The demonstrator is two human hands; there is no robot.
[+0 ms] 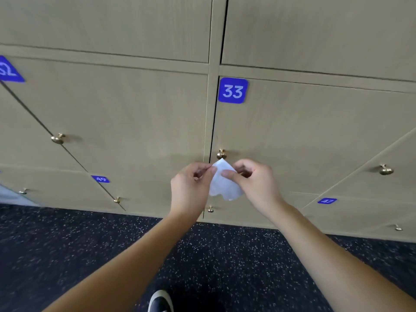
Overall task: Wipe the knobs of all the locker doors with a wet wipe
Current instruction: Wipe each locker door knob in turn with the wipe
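- Just below the brass knob (221, 154) of the locker door (315, 136) marked 33 (233, 90), you hold the wet wipe (224, 182) up with both hands, which fits a moment of spreading or refolding it for a fresh face before it goes onto the knob.
- Your left hand (191, 188) pinches the wipe's upper left edge between thumb and fingertips; your right hand (252, 181) pinches the front of it a little lower, its other fingers curled. The lower edge hangs loose and ragged between them.
- The top corner of the wipe sits just under the knob; whether it touches is not clear from this angle.
- That knob is next to the door's left edge, beside the dark gap, so it looks like the nearest target.
- More knobs wait around it: one to the left (58, 138), one far right (385, 170), and smaller ones on the bottom row (210, 209), just above the speckled floor (67, 255).
- As for containers, every locker in view is closed, so nothing can be said of what they hold.
- A shoe (160, 301) shows at the bottom edge; you stand close to the lockers.
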